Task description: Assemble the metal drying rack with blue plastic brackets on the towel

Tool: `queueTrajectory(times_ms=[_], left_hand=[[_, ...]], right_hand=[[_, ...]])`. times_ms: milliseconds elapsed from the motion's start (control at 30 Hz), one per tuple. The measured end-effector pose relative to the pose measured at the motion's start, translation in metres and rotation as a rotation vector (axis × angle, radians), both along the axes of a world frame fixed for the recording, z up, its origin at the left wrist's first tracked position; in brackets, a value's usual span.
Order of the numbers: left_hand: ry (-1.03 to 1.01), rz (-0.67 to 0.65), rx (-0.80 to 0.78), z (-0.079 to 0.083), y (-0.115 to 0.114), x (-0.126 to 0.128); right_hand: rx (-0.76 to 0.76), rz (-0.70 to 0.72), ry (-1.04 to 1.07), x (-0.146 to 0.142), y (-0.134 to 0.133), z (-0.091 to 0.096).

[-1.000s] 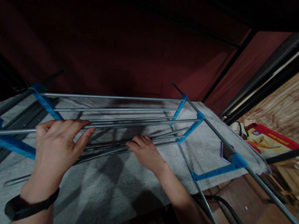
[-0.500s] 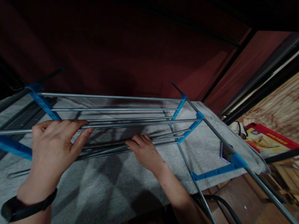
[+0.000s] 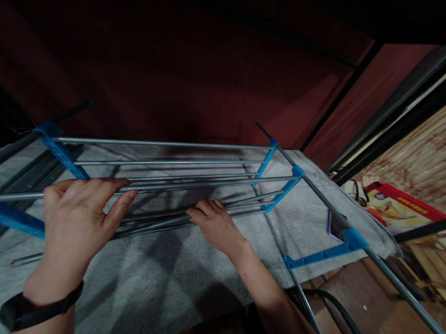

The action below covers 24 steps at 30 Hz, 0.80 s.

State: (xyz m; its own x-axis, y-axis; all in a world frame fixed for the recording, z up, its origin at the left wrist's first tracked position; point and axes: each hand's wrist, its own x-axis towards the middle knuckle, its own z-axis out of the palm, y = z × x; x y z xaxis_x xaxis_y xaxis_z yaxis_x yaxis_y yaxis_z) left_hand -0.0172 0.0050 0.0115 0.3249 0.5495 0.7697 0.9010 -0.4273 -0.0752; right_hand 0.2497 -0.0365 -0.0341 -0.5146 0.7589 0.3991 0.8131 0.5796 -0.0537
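Observation:
A rack of grey metal rods with blue plastic brackets (image 3: pixel 317 255) stands on a grey cloth (image 3: pixel 142 291). My left hand (image 3: pixel 76 218), a black band on its wrist, is wrapped over a long upper rod (image 3: pixel 205 182) near its left end. That rod runs between a left blue bracket (image 3: pixel 10 217) and a right one (image 3: pixel 282 191). Lower down, my right hand (image 3: pixel 219 225) has its fingers curled around a thinner rod (image 3: pixel 161 224) among several bunched ones. A loose-looking rod end (image 3: pixel 24 259) shows left of my left wrist.
Dark rods (image 3: pixel 25 183) lie along the cloth's left side. On the right are a phone-like purple-edged object (image 3: pixel 335 226), a red and yellow box (image 3: pixel 402 203), wooden slats (image 3: pixel 430 276) and a black tubular frame (image 3: pixel 346 318). A dark red panel (image 3: pixel 200 79) rises behind the rack.
Almost nothing differs. My left hand and the rack's left end sit slightly further left in the view; both grips look the same.

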Motion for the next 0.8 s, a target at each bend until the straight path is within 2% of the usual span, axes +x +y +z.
queueTrajectory(times_ms=[800], left_hand=[[-0.006,-0.011,0.014,0.0021,-0.0006,0.0029]], right_hand=[[0.003,-0.030,-0.013,-0.0011,0.0003,0.0052]])
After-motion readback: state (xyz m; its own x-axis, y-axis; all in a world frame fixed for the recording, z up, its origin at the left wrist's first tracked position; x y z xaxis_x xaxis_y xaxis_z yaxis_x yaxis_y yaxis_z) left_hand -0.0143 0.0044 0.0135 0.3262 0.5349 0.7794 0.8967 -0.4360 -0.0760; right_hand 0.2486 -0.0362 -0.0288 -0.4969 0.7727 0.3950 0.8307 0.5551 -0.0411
